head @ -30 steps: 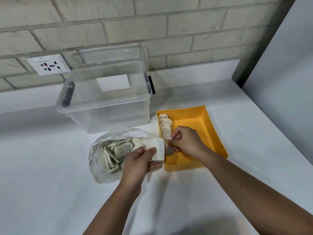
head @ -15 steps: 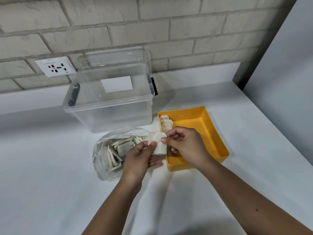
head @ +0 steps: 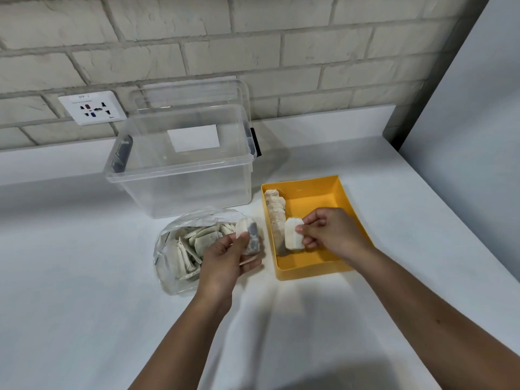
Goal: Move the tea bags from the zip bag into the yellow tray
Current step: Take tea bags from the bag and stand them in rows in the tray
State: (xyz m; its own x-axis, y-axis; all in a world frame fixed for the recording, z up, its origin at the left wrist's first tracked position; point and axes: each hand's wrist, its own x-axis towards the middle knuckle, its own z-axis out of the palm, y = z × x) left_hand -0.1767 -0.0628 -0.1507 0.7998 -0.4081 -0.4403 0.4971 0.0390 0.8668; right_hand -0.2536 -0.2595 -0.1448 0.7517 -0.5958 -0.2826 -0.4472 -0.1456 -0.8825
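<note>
From the head view, the left hand point(head: 225, 260) sits between the zip bag point(head: 168, 268) and the tray point(head: 312, 201). Its thumb and fingers are curled round a small stack point(head: 249, 235) of tea bags, held upright just above the bag's open mouth. The right hand point(head: 329, 235) is over the near left part of the tray, with thumb and fingertips pinching one white tea bag point(head: 292, 233) on edge. That bag is just beside the near end of a row point(head: 275, 209) of tea bags that stands along the tray's left wall. More tea bags point(head: 202, 240) lie loose inside the zip bag, which lies flat on the white counter point(head: 84, 277), left of the tray. Behind both stands a clear box point(head: 180, 175), its lid point(head: 191, 91) leaning on the brick wall point(head: 281, 38). A socket point(head: 91, 108) is on the wall, left of the lid.
</note>
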